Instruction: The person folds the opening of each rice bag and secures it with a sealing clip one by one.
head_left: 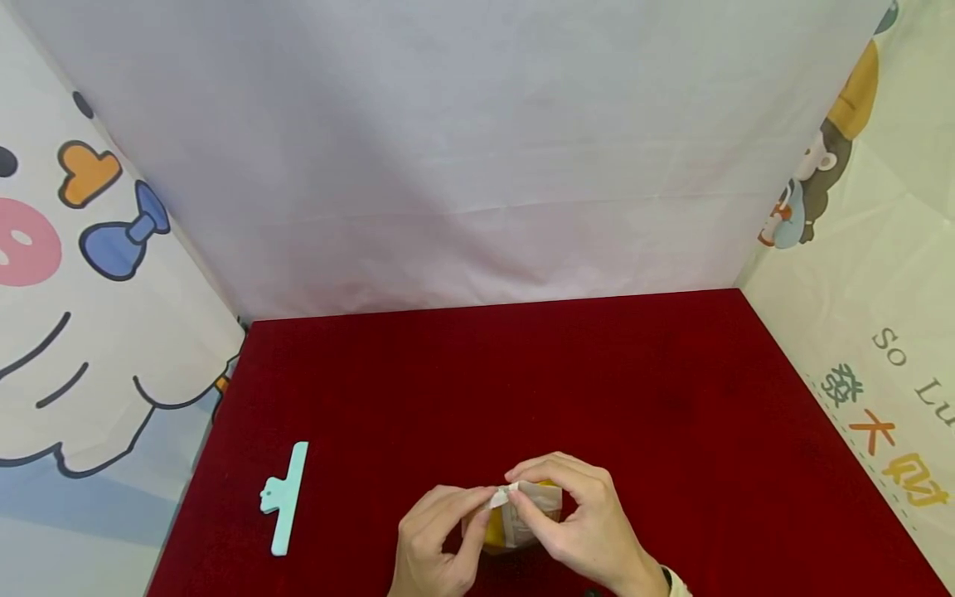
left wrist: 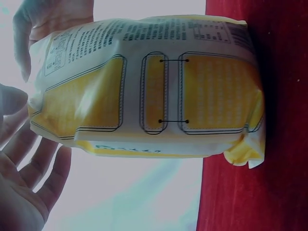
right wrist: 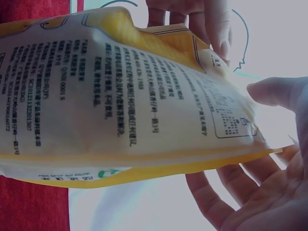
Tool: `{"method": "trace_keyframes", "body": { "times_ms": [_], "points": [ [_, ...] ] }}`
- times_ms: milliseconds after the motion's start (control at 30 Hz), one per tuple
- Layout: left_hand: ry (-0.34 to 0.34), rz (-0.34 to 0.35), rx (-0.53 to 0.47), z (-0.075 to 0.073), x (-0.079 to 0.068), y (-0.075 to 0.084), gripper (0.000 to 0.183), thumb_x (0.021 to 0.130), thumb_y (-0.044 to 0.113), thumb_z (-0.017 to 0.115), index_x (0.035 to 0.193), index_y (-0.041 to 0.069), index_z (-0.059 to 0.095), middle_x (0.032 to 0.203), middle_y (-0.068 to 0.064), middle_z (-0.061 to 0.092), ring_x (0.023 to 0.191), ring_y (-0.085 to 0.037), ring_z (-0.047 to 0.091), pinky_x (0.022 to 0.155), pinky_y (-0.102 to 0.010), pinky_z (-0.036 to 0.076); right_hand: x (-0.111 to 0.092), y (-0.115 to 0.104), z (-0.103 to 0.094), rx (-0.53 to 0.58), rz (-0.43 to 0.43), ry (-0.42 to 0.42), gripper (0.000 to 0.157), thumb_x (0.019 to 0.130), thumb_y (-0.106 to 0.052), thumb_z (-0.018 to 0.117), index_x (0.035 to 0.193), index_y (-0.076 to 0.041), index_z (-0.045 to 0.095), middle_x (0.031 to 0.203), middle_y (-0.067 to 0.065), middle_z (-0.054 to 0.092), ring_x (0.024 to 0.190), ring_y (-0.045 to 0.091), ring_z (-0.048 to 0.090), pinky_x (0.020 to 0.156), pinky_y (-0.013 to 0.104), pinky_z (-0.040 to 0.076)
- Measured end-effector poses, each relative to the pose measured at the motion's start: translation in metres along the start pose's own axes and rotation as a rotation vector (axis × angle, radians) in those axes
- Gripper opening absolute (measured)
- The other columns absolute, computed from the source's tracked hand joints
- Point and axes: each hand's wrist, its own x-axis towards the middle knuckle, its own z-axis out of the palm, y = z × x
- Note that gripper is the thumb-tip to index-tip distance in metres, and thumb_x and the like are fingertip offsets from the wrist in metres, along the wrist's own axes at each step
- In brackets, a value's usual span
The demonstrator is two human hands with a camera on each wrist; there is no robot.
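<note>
The left hand [head_left: 438, 539] and right hand [head_left: 589, 518] both pinch, between their fingers, the top of a yellow-and-white printed plastic packet [head_left: 515, 531], upright at the dark-red counter [head_left: 418, 398]'s near side; a pale-mint T-shaped clip [head_left: 289, 502] lies leftward.

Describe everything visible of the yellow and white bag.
The bag is yellow and white, creased, plastic-looking and seemingly full. One face bears dark printed text; another has outlined yellow panels. It appears upright over the near side of the red table, its top edge pinched by the left hand and the right hand. Whether it's sealed is unclear.
</note>
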Motion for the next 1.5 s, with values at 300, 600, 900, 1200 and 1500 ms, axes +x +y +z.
{"method": "trace_keyframes", "body": {
  "times_ms": [300,600,900,1200,1500],
  "points": [
    [-0.005,0.020,-0.015,0.000,0.008,0.000,0.019,0.107,0.012,0.066,0.106,-0.001,0.079,0.091,-0.012,0.081,0.078,-0.018,0.073,0.075,-0.019,0.061,0.001,0.001,-0.001,-0.006,-0.032,0.005,0.028,0.084,0.007,0.084,0.101,-0.015,0.079,0.101,0.005,0.080,0.089,0.020,0.077,0.085,0.023,0.064],
    [-0.032,-0.102,-0.006,0.002,0.016,0.009,0.014,0.095,0.002,0.077,0.107,0.007,0.081,0.093,-0.004,0.081,0.081,-0.015,0.072,0.077,-0.017,0.059,0.001,0.001,-0.002,-0.002,-0.051,0.003,0.026,0.084,0.007,0.084,0.098,-0.014,0.080,0.101,0.007,0.081,0.089,0.021,0.077,0.086,0.024,0.064],
    [-0.044,-0.116,-0.018,0.004,0.018,0.011,0.007,0.096,0.004,0.076,0.101,0.005,0.081,0.090,-0.006,0.080,0.077,-0.014,0.071,0.068,-0.016,0.057,0.001,0.001,-0.002,-0.004,-0.055,0.008,0.029,0.081,0.011,0.085,0.097,-0.014,0.081,0.101,0.007,0.081,0.090,0.019,0.077,0.085,0.024,0.064],
    [-0.031,-0.102,-0.012,0.006,0.019,0.010,0.005,0.099,0.008,0.075,0.098,0.007,0.079,0.088,-0.005,0.079,0.066,-0.007,0.061,0.061,-0.013,0.051,0.003,0.000,-0.001,-0.011,-0.042,0.015,0.027,0.083,0.009,0.083,0.096,-0.015,0.080,0.098,0.006,0.081,0.090,0.018,0.077,0.085,0.025,0.064],
    [-0.016,-0.113,0.011,0.007,0.022,0.011,0.010,0.101,0.013,0.074,0.093,0.010,0.079,0.085,0.000,0.078,0.065,-0.005,0.058,0.058,-0.011,0.048,0.011,-0.004,-0.014,-0.209,-0.093,-0.061,0.026,0.085,-0.003,0.087,0.104,-0.019,0.080,0.102,-0.005,0.081,0.092,0.013,0.076,0.087,0.030,0.063]
  ]
}}
